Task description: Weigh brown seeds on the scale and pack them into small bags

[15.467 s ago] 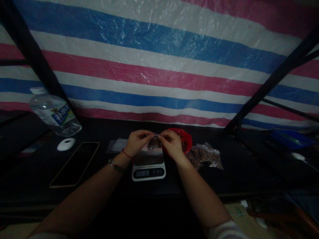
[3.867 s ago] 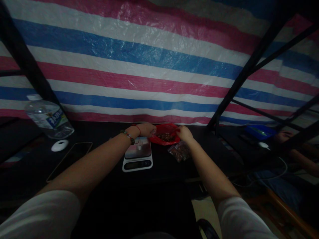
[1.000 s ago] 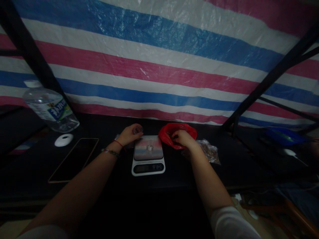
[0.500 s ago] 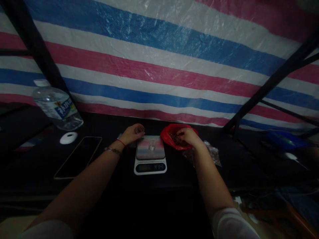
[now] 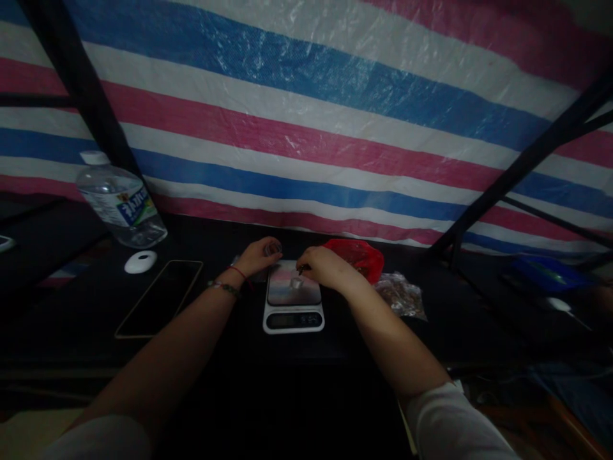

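A white kitchen scale point(image 5: 294, 322) with a shiny plate lies on the black table, a small clear cup point(image 5: 295, 283) standing on that plate. Right over the cup is my right hand point(image 5: 324, 265), its fingers pinched on small dark pieces point(image 5: 302, 269) too small to name. Beside the plate's far left corner, my left hand point(image 5: 257, 257) is closed around a small clear container point(image 5: 272, 247), partly covered by the fingers. Behind my right hand an open red plastic bag point(image 5: 366, 259) holds brown bits, partly hidden by that hand.
A clear bag of brown pieces point(image 5: 401, 294) lies right of my right forearm. On the left are a phone point(image 5: 160, 299), a white rounded case point(image 5: 140, 261) and a large plastic bottle point(image 5: 122, 207). Dark metal posts point(image 5: 498, 185) and a striped sheet point(image 5: 306, 140) stand behind.
My right hand has come out of the red bag and moved left to above the cup, with small dark pieces in its fingers. My left hand stays beside the scale.
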Demonstrator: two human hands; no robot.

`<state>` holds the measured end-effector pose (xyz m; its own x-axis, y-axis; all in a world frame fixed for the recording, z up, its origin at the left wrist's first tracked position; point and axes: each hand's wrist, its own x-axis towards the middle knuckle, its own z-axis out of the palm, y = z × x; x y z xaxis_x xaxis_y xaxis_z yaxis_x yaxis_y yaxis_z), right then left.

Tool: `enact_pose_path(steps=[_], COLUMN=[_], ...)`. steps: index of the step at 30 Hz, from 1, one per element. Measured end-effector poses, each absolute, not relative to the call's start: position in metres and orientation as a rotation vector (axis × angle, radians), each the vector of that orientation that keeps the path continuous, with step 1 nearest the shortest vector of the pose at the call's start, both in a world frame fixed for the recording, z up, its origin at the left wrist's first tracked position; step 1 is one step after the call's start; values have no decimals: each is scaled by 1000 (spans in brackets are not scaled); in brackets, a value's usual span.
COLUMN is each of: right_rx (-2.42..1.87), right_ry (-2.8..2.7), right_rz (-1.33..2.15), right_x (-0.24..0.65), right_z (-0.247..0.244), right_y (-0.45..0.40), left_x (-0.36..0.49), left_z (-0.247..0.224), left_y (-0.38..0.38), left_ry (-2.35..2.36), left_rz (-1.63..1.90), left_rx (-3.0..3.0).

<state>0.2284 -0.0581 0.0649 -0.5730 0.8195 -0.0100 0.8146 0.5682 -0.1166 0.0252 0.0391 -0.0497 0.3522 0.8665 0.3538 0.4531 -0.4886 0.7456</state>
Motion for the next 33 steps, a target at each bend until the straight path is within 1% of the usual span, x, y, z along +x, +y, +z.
enact_pose_path(steps=[15,21,33], right_rx=[-1354,-1322,-1298], right_ry=[-2939,-2879,-2834], right_rz=[103,111,193], right_x=[209,209,213], right_z=[67,60,61], right_y=[-59,-57,-61], left_x=[25,24,23], left_z=[-43,-41,-46], left_y=[36,34,39], left_ry=[1148,1153,1141], left_rz=[989,984,996], left_rx=[2079,2067,2107])
